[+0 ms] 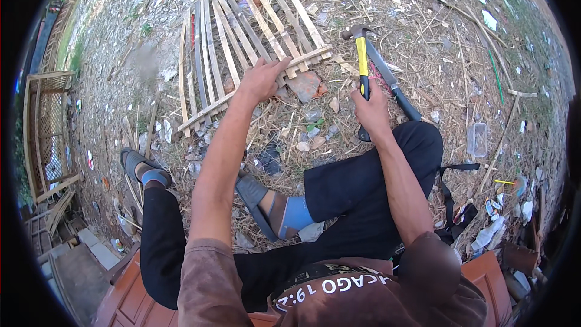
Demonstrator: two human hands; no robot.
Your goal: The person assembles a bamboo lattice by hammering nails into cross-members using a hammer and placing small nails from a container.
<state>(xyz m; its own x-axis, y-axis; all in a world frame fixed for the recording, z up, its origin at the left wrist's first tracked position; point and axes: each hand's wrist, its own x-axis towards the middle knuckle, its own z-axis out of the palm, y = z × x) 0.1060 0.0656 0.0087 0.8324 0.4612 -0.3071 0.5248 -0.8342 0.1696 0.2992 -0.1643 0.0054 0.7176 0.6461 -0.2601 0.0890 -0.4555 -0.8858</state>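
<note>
On the ground before me lies a frame of thin wooden slats [213, 42], joined at the near end by a crosspiece [209, 109]. My left hand [264, 80] is closed at that crosspiece, its fingers on the wood near the middle. In my right hand [372, 109] is a claw hammer [362, 57] with a yellow and black handle, gripped low, its head pointing away from me. Just right of the hammer a large knife [404, 103] with a dark handle rests on the ground. A reddish stone [304, 86] sits under the crosspiece.
Straw, stones and litter cover the ground. At the far left stands a wooden lattice frame [48, 133]. A clear plastic container [477, 140] and a black strap [449, 191] lie to the right. My sandalled feet rest near the slats; a reddish-brown panelled board [484, 275] is beneath me.
</note>
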